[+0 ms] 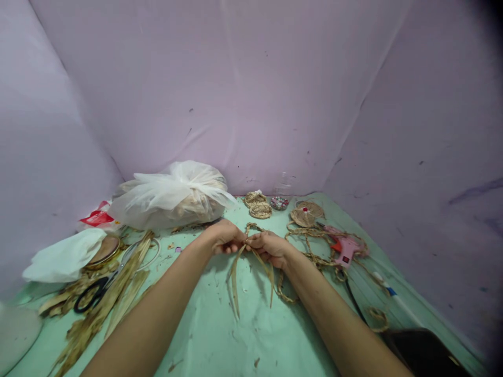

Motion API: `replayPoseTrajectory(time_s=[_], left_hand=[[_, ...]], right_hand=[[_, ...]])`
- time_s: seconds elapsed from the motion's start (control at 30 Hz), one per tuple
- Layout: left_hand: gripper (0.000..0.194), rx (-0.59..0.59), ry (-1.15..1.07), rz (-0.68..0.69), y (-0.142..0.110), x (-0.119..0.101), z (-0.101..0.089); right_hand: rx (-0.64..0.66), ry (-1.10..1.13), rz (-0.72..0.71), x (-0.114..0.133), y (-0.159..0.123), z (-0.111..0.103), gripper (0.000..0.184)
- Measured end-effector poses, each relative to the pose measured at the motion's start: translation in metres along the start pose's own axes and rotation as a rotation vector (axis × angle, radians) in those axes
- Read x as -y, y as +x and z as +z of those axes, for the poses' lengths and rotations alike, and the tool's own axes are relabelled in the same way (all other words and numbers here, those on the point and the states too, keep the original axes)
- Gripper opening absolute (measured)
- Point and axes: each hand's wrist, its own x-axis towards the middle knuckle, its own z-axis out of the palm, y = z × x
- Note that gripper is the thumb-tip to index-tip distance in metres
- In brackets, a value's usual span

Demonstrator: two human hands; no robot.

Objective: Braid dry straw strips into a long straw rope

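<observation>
The braid (288,299) is at the middle of the green cloth (212,340), its working end between the 2 hands. From there 2 main loose strips (234,285) hang down toward the wearer. The left hand (228,238) has its fingers curled in, thumb and forefinger pinching at that end. The right hand (269,247) meets it from the other side, also pinching closed, its other fingers bent under. The fingertips are touching or nearly so; which strand each holds, I cannot tell.

Part of the braid loops out behind the hands and part lies beside the right wrist. Just beyond are 2 small woven pieces (260,211), a clear cup of beads (279,203) and, to the right, a flat woven piece (301,215) with 1 red bead (305,209). More braided cord (314,257) lies tangled around the pink glue gun (346,250), and a blue-and-white pen (398,299) lies nearer the wearer.

On the left, scissors (94,293) with black handles lie among dry strips (129,277), near a pale ring (159,254). Behind them sits a full, whitish plastic bag (176,196), close to the wall (251,104).
</observation>
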Motion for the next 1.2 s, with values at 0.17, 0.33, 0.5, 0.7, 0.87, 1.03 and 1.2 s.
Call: replayPoseTrajectory(time_s=[0.17,0.33,0.5,0.7,0.87,1.03,1.2], left_hand=[[0.012,0.161,-0.200,-0.068,0.018,0.017,0.015],[0.021,-0.068,0.039,-0.086,0.013,0.017,0.027],[0.020,-0.205,0.091,-0.049,0.005,0.015,0.038],[0.020,-0.261,-0.126,0.012,0.008,0.018,0.045],[0.020,-0.185,-0.231,-0.066,0.011,0.020,0.036],[0.012,0.026,-0.259,0.000,0.016,0.031,0.022],[0.019,0.142,-0.186,0.109,0.021,0.039,0.014]], right_hand=[[-0.013,-0.157,-0.089,-0.007,0.004,-0.002,0.003],[-0.288,-0.733,-0.253,-0.016,0.001,0.002,0.009],[-0.545,-1.123,-0.329,-0.014,-0.020,0.015,0.014],[-0.592,-1.371,-0.250,-0.005,-0.042,0.037,0.020],[-0.478,-1.392,-0.274,-0.006,-0.051,0.055,0.021],[-0.401,-1.324,-0.313,-0.002,-0.054,0.050,0.016],[-0.348,-1.080,-0.286,0.014,-0.050,0.014,0.015]])
